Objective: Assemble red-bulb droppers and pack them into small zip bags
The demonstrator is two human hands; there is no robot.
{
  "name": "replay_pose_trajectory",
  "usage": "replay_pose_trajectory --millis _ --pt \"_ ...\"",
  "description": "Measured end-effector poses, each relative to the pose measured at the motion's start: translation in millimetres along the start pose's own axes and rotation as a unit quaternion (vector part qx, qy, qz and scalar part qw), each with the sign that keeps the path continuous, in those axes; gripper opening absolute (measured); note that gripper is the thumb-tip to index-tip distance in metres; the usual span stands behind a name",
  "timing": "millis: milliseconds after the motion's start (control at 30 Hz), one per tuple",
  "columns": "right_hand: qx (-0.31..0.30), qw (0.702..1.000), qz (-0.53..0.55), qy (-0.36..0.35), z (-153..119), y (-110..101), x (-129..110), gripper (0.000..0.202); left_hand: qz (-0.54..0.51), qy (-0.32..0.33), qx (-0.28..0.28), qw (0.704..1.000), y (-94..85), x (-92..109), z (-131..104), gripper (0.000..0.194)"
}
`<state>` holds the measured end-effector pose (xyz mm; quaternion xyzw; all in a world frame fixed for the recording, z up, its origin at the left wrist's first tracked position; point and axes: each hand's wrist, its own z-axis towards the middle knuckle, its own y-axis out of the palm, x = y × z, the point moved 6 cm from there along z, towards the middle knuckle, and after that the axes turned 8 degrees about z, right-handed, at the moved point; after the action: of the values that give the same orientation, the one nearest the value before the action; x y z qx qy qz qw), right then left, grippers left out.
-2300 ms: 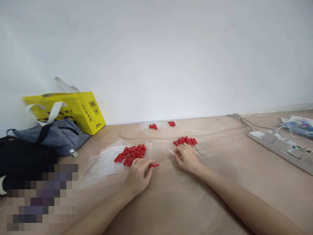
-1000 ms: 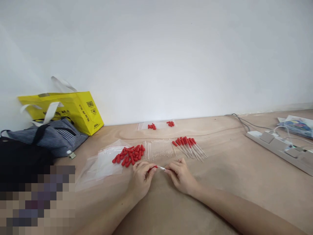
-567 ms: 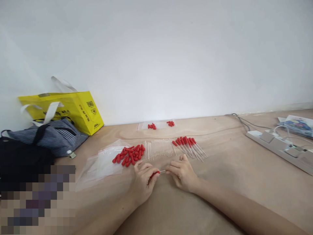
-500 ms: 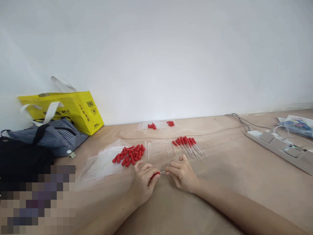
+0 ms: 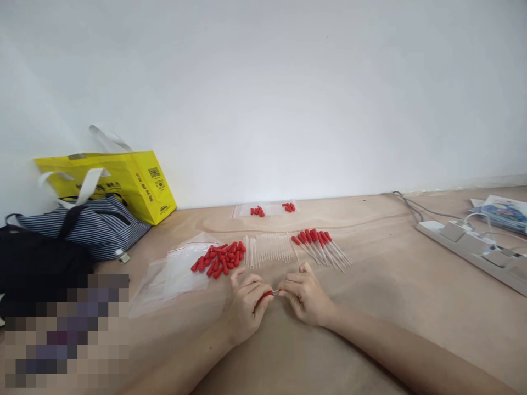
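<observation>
My left hand (image 5: 249, 300) pinches a red rubber dropper bulb (image 5: 266, 294) between thumb and fingers. My right hand (image 5: 307, 296) is closed on a thin clear dropper tube (image 5: 276, 292), and its end meets the bulb's mouth. Only a short piece of the tube shows between the hands; how deep it sits in the bulb I cannot tell. Just beyond my left hand lies a pile of loose red bulbs (image 5: 220, 258). Clear tubes (image 5: 269, 248) lie in a row beside it. To their right are several droppers (image 5: 323, 245) with red bulbs on their tubes.
Clear zip bags (image 5: 164, 280) lie flat at the left. By the wall rests another bag (image 5: 242, 210) with red bulbs and tubes. A yellow bag (image 5: 154, 192) and a striped bag (image 5: 99, 225) stand far left. A power strip (image 5: 477, 249) with cords sits at the right.
My hands have come slightly closer together, and less of the tube shows between them. The whole view has shifted a little.
</observation>
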<state>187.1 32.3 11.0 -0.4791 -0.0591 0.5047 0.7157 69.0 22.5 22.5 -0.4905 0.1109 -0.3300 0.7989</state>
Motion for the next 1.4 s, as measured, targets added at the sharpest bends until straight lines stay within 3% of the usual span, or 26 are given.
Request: replay_pose_trajectory --millis 167,400,600,667,733,833,933,1167,1400 --pt "-0.018 1.0 0.012 -0.014 2.9 -4.2 1.3 0.023 -0.003 -0.022 0.025 0.999 -6.2 -3.5 2.1 0.014" --pt "0.004 0.998 -0.049 -0.05 2.6 -10.7 -0.9 0.019 0.015 -0.034 0.081 0.996 -17.2 -3.6 2.3 0.015" --pt "-0.021 0.998 -0.046 -0.03 0.3 -5.8 -4.3 0.016 0.025 -0.031 0.057 0.998 -12.3 -5.6 1.6 0.013" --pt "-0.023 0.998 -0.058 0.008 2.1 -9.5 6.4 0.015 0.037 -0.051 0.043 0.997 -8.1 -13.5 0.5 0.013" --pt "0.004 0.992 -0.087 0.092 4.6 -20.3 29.4 0.017 0.055 -0.09 0.037 0.994 -4.0 -24.5 -1.2 0.034" --pt "0.081 0.949 -0.143 0.271 2.3 -44.6 75.5 0.021 0.074 -0.138 0.02 0.987 2.1 -36.5 -3.0 0.049" --pt "0.096 0.904 -0.198 0.366 -0.8 -57.8 105.2 0.021 0.079 -0.136 -0.004 0.988 6.0 -36.1 -2.1 0.045" --pt "0.052 0.875 -0.241 0.416 3.4 -54.9 115.2 0.019 0.084 -0.126 -0.02 0.988 5.3 -31.8 -1.1 0.033" --pt "0.055 0.887 -0.252 0.382 13.5 -52.8 104.1 0.02 0.094 -0.113 -0.012 0.989 5.7 -33.1 -1.4 0.03"
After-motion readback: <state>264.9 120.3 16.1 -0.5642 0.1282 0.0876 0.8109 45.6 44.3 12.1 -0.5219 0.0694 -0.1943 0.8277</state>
